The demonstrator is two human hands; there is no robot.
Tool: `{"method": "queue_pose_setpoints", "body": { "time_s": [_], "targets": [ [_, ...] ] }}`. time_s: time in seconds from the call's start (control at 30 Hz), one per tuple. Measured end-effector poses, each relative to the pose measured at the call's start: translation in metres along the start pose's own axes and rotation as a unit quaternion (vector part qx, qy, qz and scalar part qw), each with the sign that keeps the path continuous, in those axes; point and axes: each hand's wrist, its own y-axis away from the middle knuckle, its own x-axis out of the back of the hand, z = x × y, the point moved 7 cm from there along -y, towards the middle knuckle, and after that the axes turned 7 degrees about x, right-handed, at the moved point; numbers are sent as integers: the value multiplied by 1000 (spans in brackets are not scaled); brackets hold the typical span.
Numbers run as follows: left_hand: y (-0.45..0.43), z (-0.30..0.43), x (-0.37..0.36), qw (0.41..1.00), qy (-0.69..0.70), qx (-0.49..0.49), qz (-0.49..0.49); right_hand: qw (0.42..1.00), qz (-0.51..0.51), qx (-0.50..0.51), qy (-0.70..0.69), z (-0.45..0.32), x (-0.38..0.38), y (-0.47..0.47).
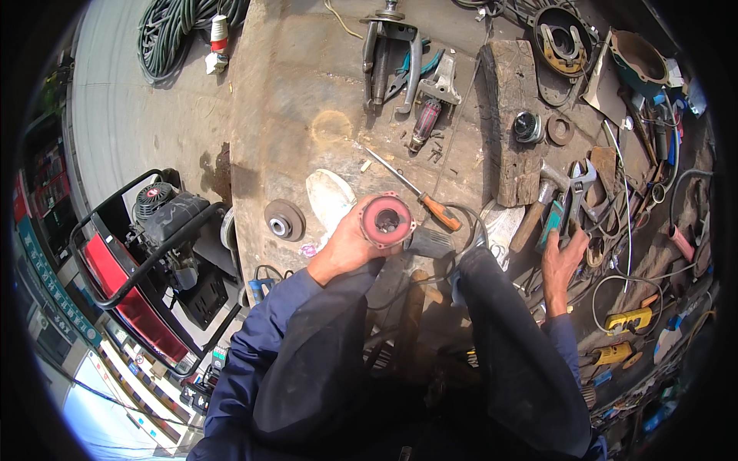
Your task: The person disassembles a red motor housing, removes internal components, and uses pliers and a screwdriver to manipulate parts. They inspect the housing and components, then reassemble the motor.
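Observation:
My left hand (346,245) grips the housing of a power tool (387,220), its round reddish open end facing up and dark inside. A cord runs from the housing's darker rear part. My right hand (564,262) is at the right, its fingers on a teal box-like object (552,225) beside an adjustable wrench (578,187) and a hammer (548,187). An orange-handled screwdriver (441,211) lies just beyond the housing. Farther off are a motor armature (426,122) by a metal gear housing (443,86), and several screws (436,151).
A gear puller (392,63) and teal-handled pliers (412,66) lie ahead. A timber block (516,121) stands right of them. A metal disc (285,220) lies left, near a white cloth (330,196). A red-framed engine machine (155,259) stands farther left; tools and cables crowd the right.

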Motion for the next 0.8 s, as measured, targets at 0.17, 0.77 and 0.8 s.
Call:
{"method": "queue_pose_setpoints", "body": {
  "time_s": [0.17,0.77,0.8],
  "targets": [
    [0,-5,5,1000,-21,-9,4,897,-201,-22,-394,-126,-44,-48],
    [3,-6,6,999,10,-34,17,850,-273,-146,-427,-255,-175,-115],
    [2,-9,5,999,22,-18,19,835,-277,-161,-448,-254,-175,-118]
  ]
}}
